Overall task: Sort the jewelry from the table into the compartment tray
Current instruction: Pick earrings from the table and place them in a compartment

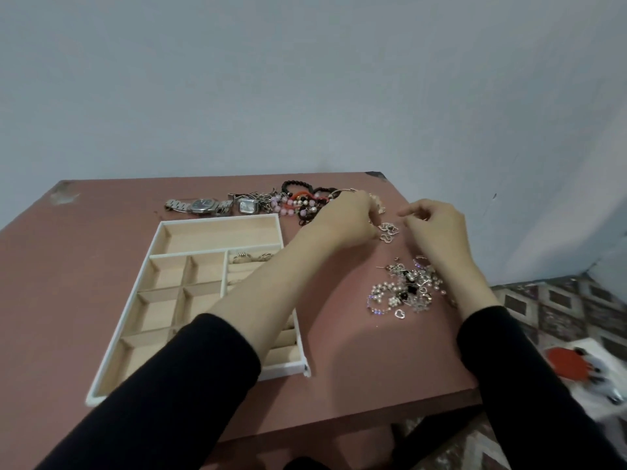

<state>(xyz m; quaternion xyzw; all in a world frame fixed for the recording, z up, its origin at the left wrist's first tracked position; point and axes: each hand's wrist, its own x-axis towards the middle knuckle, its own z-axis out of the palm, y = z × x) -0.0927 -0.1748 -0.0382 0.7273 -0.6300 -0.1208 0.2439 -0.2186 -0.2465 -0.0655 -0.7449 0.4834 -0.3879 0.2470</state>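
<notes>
**Separating the small heart pieces**

The left hand [346, 218] curls its fingers down at a cluster of silver heart pieces [388, 231] that lies between the two hands. The right hand [436, 225] draws thumb and forefinger together just beside them. I cannot tell whether either hand actually holds a piece. The tangled jewelry pile [403, 290] lies by the right wrist, and the compartment tray [220, 218] sits under the left forearm. The next move is probably to lift one piece free without snagging it and carry it leftward to a small compartment.
</notes>
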